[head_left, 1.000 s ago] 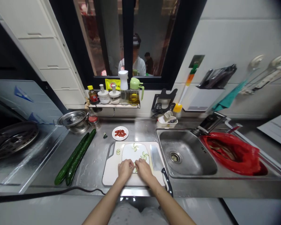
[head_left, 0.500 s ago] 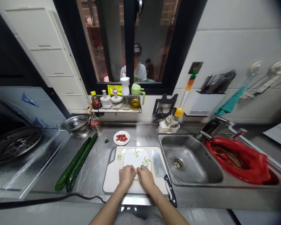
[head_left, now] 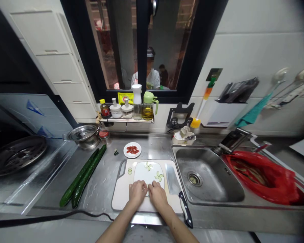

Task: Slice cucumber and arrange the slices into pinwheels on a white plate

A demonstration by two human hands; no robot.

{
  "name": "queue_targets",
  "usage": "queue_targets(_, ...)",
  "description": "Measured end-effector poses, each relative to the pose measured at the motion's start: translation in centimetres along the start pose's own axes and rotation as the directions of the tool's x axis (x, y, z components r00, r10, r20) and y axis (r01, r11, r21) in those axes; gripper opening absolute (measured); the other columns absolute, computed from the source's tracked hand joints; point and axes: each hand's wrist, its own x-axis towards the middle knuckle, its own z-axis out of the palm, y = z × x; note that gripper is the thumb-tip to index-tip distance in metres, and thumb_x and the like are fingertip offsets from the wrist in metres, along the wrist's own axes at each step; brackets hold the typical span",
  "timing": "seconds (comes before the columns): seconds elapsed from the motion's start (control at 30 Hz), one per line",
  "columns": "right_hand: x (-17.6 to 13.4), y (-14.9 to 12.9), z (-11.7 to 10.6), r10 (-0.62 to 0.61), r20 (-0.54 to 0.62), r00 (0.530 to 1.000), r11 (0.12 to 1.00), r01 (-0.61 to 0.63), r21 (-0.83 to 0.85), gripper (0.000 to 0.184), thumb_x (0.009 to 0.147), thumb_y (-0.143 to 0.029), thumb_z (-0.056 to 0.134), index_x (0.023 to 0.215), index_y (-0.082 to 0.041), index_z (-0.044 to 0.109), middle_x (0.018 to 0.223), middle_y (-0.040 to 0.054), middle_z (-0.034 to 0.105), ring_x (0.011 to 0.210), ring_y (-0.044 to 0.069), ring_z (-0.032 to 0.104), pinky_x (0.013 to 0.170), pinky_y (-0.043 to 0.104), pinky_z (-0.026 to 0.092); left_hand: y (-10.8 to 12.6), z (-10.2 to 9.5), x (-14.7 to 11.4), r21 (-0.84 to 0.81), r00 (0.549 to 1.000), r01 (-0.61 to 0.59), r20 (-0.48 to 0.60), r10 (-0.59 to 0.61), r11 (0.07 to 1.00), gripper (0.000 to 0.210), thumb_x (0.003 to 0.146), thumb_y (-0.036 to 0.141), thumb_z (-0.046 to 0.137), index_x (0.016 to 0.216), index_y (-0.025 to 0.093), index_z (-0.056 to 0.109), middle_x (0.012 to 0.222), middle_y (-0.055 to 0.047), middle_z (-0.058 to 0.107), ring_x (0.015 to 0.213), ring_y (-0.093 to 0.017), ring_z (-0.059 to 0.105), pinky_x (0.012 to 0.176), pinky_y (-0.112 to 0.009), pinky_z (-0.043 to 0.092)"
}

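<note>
A white plate (head_left: 144, 172) lies on a pale cutting board (head_left: 121, 195). On its far and right parts, thin cucumber slices form two pinwheels, one at the top (head_left: 148, 166) and one at the right (head_left: 159, 176). My left hand (head_left: 137, 192) and my right hand (head_left: 157, 195) meet over the plate's near edge, fingers bent and pinched together. Bits of pale green cucumber slice show between the fingertips, mostly covered by them. A few loose cucumber slices (head_left: 129, 170) rest on the board left of the plate. The kitchen knife (head_left: 172, 179) lies along the board's right side.
Two whole cucumbers (head_left: 83, 175) lie on the steel counter at left, near a lidded pot (head_left: 84, 135). Behind the board stands a small dish of red pieces (head_left: 132, 150). To the right are the sink (head_left: 207, 179) and a red plastic bag (head_left: 281, 182). A cable (head_left: 86, 211) crosses the front edge.
The whole view has shifted slightly. Both hands stay pinched at the plate's near edge, with only slight finger movement; the plate, knife and pinwheels look unchanged.
</note>
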Motion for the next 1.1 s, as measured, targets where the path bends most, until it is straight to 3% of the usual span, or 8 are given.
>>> queue_targets(0.47,0.3,0.3,0.0,-0.096,-0.004,0.995,0.995,0.096,-0.010,0.030,0.087,-0.012,0.041,0.105,-0.019,0.064,0.104,0.0101,0.060,0.100,0.023,0.053,0.079,0.031,0.040,-0.7,0.2,0.4,-0.030,0.996,-0.082,-0.024,0.082,0.996,0.016,0.084,0.027,0.049,0.079,0.021,0.063,0.084,0.000,0.068,0.085,-0.018,0.060,0.077,-0.030,0.028)
queue_targets(1.1,1.8,0.7,-0.9,-0.192,0.109,0.975,0.980,0.196,-0.034,0.032,0.086,-0.011,0.041,0.109,-0.014,0.062,0.103,0.0133,0.062,0.100,0.025,0.056,0.078,0.031,0.039,0.0,-0.9,0.8,0.009,0.998,-0.049,0.042,0.049,0.999,0.014,0.082,0.027,0.051,0.080,0.024,0.064,0.083,0.002,0.071,0.086,-0.019,0.063,0.081,-0.033,0.029)
